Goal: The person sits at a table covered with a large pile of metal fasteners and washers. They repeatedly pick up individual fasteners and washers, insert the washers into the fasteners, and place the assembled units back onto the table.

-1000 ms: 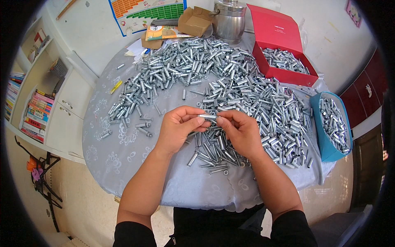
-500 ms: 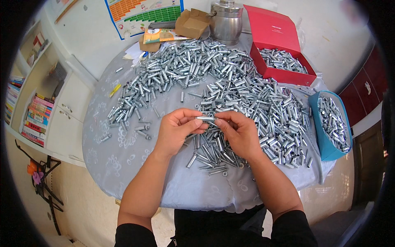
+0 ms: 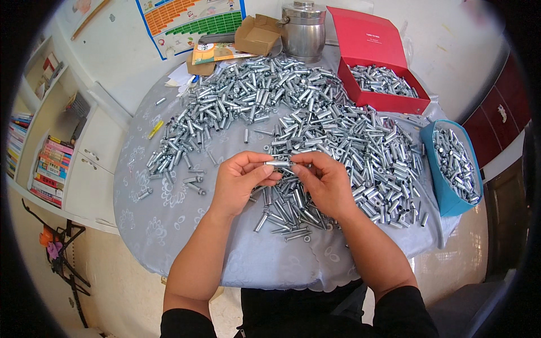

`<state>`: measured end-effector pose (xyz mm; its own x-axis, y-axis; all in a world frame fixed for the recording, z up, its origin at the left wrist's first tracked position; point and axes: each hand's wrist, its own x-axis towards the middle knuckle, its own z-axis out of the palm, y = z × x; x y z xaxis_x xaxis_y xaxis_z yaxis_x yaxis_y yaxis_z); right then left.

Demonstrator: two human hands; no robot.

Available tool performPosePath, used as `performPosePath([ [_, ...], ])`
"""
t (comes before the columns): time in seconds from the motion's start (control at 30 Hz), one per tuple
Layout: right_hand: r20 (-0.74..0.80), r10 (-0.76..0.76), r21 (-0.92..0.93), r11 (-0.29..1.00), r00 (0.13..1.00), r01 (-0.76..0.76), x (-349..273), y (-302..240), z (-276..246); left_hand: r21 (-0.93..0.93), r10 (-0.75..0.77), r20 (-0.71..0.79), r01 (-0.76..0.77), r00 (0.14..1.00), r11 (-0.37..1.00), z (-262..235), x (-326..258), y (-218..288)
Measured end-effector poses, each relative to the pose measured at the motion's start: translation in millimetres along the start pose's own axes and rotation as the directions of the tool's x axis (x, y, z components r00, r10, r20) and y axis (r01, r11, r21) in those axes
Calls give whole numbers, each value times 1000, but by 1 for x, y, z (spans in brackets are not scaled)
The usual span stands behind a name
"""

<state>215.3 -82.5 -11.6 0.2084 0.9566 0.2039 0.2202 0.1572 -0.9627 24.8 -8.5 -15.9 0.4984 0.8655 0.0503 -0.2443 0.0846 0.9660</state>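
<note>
Left hand (image 3: 246, 179) and right hand (image 3: 325, 183) pinch opposite ends of a metal sleeve (image 3: 278, 163), loose pieces (image 3: 366, 143) beyond the grip; fitting seems in hand, calling for steady alignment next.

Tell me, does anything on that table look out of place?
A slim yellow object lies near the left edge of the pile, odd beside all that silver metal. One stray piece also lies alone, farther back.
</note>
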Motion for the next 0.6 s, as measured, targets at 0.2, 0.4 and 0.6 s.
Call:
performPosePath([
  [0.2, 24, 67, 15, 998, 997, -67, 1, 6, 0, -7, -3, -11, 3, 1000, 1000, -1, 1, -1],
  [0.4, -70, -9, 8, 1000, 998, 10, 2, 9, -1, -29, -32, -57, 31, 998, 999, -1, 1, 1],
  [0.6, 20, -197, -108, 974, 980, 198, -1, -10, 0, 0, -27, -9, 27, 1000, 1000, -1, 0, -1],
])
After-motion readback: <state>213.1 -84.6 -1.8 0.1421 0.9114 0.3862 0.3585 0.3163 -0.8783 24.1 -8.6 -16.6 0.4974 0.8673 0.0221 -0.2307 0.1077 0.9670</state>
